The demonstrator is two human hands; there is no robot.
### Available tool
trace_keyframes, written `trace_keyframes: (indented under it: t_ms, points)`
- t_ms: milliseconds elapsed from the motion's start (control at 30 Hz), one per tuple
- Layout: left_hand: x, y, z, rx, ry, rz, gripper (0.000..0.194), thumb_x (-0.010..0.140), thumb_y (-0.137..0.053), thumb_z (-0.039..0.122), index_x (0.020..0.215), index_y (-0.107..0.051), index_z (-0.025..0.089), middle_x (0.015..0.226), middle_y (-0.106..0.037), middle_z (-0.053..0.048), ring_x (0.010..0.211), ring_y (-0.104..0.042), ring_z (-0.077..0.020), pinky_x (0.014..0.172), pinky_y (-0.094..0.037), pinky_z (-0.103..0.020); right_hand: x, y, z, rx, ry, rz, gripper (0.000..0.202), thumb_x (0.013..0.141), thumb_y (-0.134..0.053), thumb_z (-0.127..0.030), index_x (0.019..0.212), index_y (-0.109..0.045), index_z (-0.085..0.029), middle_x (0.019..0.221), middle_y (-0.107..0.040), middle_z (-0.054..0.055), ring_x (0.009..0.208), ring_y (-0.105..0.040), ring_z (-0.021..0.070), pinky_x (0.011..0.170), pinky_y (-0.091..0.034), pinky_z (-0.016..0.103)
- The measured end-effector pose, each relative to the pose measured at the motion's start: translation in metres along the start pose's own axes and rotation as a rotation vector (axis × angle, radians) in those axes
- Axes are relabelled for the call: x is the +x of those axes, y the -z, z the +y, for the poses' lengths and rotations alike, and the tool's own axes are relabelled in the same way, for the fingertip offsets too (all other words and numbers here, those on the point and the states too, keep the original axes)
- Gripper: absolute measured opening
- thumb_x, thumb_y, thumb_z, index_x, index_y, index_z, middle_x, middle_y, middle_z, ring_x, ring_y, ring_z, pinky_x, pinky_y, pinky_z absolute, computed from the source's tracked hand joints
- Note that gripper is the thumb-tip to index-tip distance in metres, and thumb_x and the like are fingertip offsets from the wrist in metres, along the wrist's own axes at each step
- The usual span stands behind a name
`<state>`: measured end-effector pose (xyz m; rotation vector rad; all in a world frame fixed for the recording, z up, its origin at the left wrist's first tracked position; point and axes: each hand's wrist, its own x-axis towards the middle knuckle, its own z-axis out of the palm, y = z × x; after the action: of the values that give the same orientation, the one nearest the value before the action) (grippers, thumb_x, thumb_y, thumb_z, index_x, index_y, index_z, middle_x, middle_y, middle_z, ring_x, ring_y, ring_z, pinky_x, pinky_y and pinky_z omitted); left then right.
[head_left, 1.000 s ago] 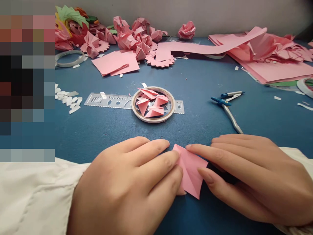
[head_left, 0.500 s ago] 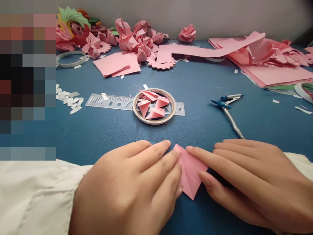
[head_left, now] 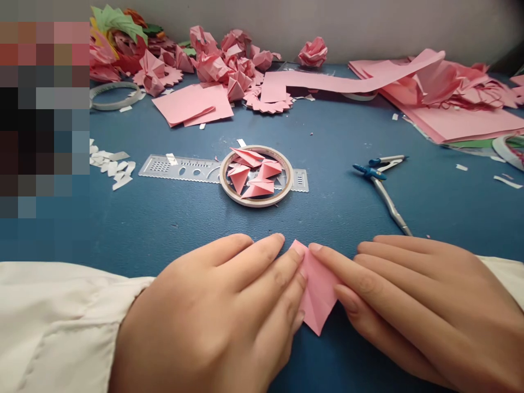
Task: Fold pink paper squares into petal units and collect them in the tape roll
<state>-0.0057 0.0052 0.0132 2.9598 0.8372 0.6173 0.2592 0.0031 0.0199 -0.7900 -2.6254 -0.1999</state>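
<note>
A small creased piece of pink paper [head_left: 320,289] lies on the blue table between my hands, one corner pointing toward me. My left hand [head_left: 229,305] rests palm down, its fingertips pressing the paper's left edge flat. From the right, my right hand [head_left: 417,300] reaches in, with the index fingertip on the upper edge and the thumb at the right edge. Beyond them, a tape roll [head_left: 223,185] rings several small folded pink pieces [head_left: 262,187]. Under the roll sits a clear stencil ruler [head_left: 159,168].
A compass [head_left: 385,196] lies at the right. Crumpled pink paper flowers [head_left: 213,65] and flat pink sheets [head_left: 458,123] line the back. White scraps [head_left: 117,166] and another tape roll [head_left: 115,103] are on the left.
My right index finger and its side of the paper have shifted slightly left, so less of the paper's right side shows. My left hand has barely moved on the paper.
</note>
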Motion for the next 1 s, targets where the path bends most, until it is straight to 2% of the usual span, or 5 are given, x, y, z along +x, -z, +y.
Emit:
trace_keyframes:
  t_ms: [167, 300, 500, 633, 1000]
  points:
    - [0.002, -0.001, 0.001, 0.013, -0.016, -0.011, 0.038, 0.113, -0.074, 0.052, 0.139, -0.087, 0.027, 0.142, -0.089, -0.012, 0.137, -0.082, -0.0377, 0.116, -0.072, -0.054, -0.001, 0.000, 0.001, 0.015, 0.021, -0.017, 0.025, 0.125, -0.044, -0.009, 0.138, -0.065, -0.003, 0.080, -0.074, -0.002, 0.064, -0.065, 0.0152, 0.062, -0.055, 0.036]
    - [0.003, 0.010, -0.006, 0.035, -0.045, 0.005, 0.030, 0.122, -0.062, 0.033, 0.132, -0.089, 0.024, 0.138, -0.091, -0.008, 0.131, -0.085, -0.0301, 0.110, -0.073, -0.044, -0.008, 0.000, 0.003, 0.063, 0.004, -0.024, 0.029, 0.119, -0.053, -0.008, 0.143, -0.066, -0.003, 0.082, -0.073, 0.000, 0.067, -0.065, 0.0167, 0.063, -0.055, 0.035]
    - [0.003, 0.013, -0.008, 0.056, -0.066, 0.038, 0.053, 0.127, -0.039, 0.015, 0.117, -0.091, 0.019, 0.134, -0.092, -0.002, 0.124, -0.088, -0.0233, 0.097, -0.072, -0.038, -0.029, -0.011, -0.004, -0.014, -0.099, -0.004, 0.042, 0.118, -0.065, -0.051, 0.143, -0.080, -0.021, 0.083, -0.072, 0.007, 0.076, -0.069, 0.0252, 0.066, -0.060, 0.037]
    - [0.005, 0.013, -0.007, 0.062, -0.059, 0.039, 0.055, 0.126, -0.039, 0.014, 0.115, -0.092, 0.019, 0.134, -0.091, -0.002, 0.120, -0.089, -0.0244, 0.091, -0.073, -0.040, -0.036, -0.017, -0.010, -0.029, -0.098, -0.023, 0.052, 0.118, -0.061, -0.060, 0.144, -0.081, -0.021, 0.082, -0.071, 0.008, 0.077, -0.068, 0.0264, 0.068, -0.061, 0.039]
    - [0.017, 0.016, -0.005, 0.126, -0.094, 0.188, 0.057, 0.118, -0.044, 0.000, 0.089, -0.090, 0.017, 0.100, -0.095, -0.004, 0.084, -0.089, -0.0216, 0.067, -0.066, -0.040, -0.007, -0.023, -0.011, 0.115, -0.092, 0.107, 0.039, 0.128, -0.033, -0.024, 0.144, -0.067, -0.013, 0.072, -0.059, -0.005, 0.060, -0.052, 0.0196, 0.060, -0.044, 0.041]
